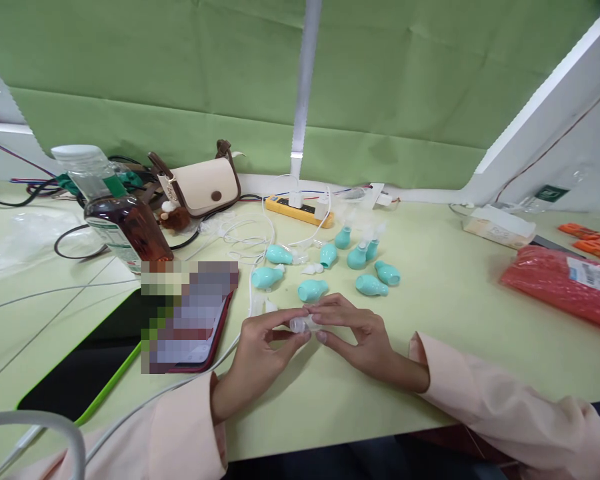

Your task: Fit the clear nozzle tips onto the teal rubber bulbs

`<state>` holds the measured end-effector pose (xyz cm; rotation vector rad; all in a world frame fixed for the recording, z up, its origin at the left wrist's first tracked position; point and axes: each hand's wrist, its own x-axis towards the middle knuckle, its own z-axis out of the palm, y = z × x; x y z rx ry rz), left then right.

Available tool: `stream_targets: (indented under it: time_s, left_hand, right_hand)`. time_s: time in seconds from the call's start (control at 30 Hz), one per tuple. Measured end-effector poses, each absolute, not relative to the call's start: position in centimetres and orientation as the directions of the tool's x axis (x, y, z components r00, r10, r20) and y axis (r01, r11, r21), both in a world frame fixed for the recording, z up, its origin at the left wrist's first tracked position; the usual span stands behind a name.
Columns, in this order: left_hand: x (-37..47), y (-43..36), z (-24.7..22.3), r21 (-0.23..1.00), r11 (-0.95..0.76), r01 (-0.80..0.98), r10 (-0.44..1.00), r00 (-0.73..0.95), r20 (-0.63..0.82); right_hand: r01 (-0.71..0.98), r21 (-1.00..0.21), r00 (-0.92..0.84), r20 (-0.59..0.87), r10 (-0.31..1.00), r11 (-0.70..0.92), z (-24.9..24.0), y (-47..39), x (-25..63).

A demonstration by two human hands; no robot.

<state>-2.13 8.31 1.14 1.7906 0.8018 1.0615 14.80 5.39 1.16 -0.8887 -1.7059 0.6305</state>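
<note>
Both of my hands meet over the near middle of the table around a small clear plastic piece (303,324), short and tube-like. My left hand (270,343) pinches its left end between thumb and fingers. From the other side, my right hand (355,333) grips it with fingertips and thumb. Fingers cover part of the piece. Just beyond them lie several turquoise bulbs (313,290), some on their sides and some upright with clear tips. Small white nozzle-like pieces (313,269) lie among the bulbs, and another white tip (271,305) is beside my left hand.
To the left are a green-edged phone (100,353), a red-cased phone (195,320) and a bottle of brown drink (125,227). A cream handbag (205,187), white cables and a yellow power strip (300,212) are behind. A red plastic package (560,280) lies right.
</note>
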Motion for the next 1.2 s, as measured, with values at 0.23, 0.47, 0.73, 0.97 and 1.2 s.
stream_targets:
  time_s: [0.23,0.47,0.73,0.97,1.2]
  left_hand:
    - [-2.3,8.1,1.3,0.707,-0.695,0.131,0.679,0.445,0.584]
    - [-2.3,7.8,1.4,0.639,-0.765,0.079,0.583,0.505,0.636]
    - [-2.6,7.5,1.8,0.601,-0.796,0.071,0.543,0.523,0.657]
    - [-2.2,7.6,1.7,0.585,-0.809,0.050,0.536,0.469,0.701]
    - [-2.4,7.4,1.6,0.635,-0.771,0.051,0.578,0.476,0.663]
  right_hand:
    - [-0.075,-0.960,-0.181,0.281,0.943,0.272,1.5,5.7,14.8]
    - [-0.330,-0.944,-0.209,0.058,0.976,-0.014,1.5,5.9,14.5]
    - [-0.201,-0.961,-0.280,-0.130,0.951,-0.190,2.2,6.0,14.7]
    - [-0.318,-0.926,-0.284,-0.110,0.953,-0.201,1.1,6.2,14.8]
    - [-0.363,-0.915,-0.345,-0.044,0.938,-0.176,1.4,6.3,14.8]
